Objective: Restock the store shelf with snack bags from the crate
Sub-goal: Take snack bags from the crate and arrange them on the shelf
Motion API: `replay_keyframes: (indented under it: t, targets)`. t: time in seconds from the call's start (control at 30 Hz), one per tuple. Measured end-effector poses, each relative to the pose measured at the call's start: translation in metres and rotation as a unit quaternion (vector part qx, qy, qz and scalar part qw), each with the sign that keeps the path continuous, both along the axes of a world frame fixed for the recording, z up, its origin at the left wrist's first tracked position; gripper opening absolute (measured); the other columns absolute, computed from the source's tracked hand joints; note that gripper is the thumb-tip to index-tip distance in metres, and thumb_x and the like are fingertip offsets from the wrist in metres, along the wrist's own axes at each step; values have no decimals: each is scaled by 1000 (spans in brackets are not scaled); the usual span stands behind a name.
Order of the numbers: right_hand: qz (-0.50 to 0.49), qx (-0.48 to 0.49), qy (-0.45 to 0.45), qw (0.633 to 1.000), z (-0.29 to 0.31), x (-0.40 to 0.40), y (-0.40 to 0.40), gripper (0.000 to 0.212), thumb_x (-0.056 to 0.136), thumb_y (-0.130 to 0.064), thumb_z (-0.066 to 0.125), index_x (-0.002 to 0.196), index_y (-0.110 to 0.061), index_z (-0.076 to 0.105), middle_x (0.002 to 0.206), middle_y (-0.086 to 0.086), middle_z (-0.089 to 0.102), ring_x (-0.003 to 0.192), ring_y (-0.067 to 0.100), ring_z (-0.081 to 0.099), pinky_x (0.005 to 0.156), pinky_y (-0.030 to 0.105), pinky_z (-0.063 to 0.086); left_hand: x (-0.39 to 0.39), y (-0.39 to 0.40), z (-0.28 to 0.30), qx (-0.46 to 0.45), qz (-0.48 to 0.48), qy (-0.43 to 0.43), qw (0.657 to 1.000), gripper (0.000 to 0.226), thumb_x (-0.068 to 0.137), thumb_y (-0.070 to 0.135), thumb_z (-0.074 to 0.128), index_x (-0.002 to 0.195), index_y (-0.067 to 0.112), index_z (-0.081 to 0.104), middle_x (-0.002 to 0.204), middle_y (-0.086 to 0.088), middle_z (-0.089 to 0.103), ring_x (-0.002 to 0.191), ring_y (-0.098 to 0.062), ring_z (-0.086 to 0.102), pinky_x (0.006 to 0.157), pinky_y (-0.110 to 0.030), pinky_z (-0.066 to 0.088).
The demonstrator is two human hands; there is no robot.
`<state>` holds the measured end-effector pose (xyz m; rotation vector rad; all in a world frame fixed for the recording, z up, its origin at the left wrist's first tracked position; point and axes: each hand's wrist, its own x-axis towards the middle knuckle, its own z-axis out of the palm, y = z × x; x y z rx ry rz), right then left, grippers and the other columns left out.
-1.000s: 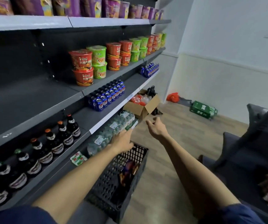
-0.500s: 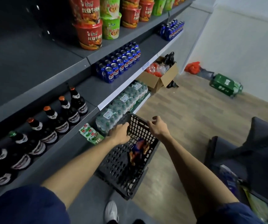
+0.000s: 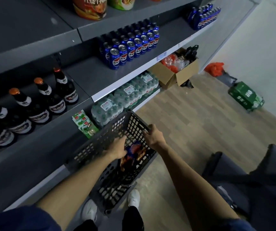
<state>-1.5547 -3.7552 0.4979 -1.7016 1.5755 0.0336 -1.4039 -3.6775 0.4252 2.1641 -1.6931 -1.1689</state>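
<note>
Head view shows the right hand (image 3: pixel 154 136) curled over the far rim of the black crate (image 3: pixel 100 147), while the left hand (image 3: pixel 117 148) reaches inside it, fingers touching the snack bags (image 3: pixel 134 151) just beneath, grip unclear.

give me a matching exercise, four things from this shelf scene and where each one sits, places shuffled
Things:
1. blue soda cans
2. dark glass bottles with orange caps
3. green carton
4. open brown cardboard box

Places:
A. out on the wooden floor near the white wall
B. on the floor at the shelf's far end
C. on the shelf above the shrink-wrapped water bottles
D. on the shelf left of the cans

Pairs: 1-C, 2-D, 3-A, 4-B
</note>
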Motion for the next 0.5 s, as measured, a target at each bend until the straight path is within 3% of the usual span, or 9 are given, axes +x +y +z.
replay_keyframes:
  t: [0.1, 0.27, 0.4, 0.5]
  targets:
    - [44, 12, 21, 999, -30, -3, -19, 49, 99, -37, 50, 138, -10, 38, 134, 17, 56, 113, 34, 58, 94, 42, 51, -13, -6, -33, -2, 18, 12, 1000, 43, 79, 14, 74, 116, 14, 51, 119, -7, 60, 110, -25, 58, 93, -33, 47]
    - [89, 35, 39, 995, -83, -4, -44, 53, 99, -32, 52, 143, -9, 36, 140, 16, 51, 123, 35, 52, 96, 36, 44, -20, -13, -77, -10, 45, 23, 999, 52, 78, 14, 74, 125, 14, 52, 128, -6, 57, 118, -26, 54, 98, -33, 41]
    - [103, 57, 44, 992, -132, 0, -53, 51, 98, -35, 52, 142, -11, 38, 137, 14, 54, 117, 32, 55, 83, 31, 42, -21, -11, -119, 2, 54, 24, 998, 52, 76, 18, 75, 122, 23, 52, 125, -3, 58, 115, -26, 56, 96, -34, 45]
    - [139, 89, 74, 983, -169, 4, -53, 46, 100, -30, 49, 141, -11, 38, 136, 12, 51, 114, 28, 55, 83, 33, 44, -24, -6, -146, 27, 60, 27, 997, 45, 77, 20, 72, 118, 19, 54, 116, -8, 60, 107, -29, 58, 90, -37, 48]
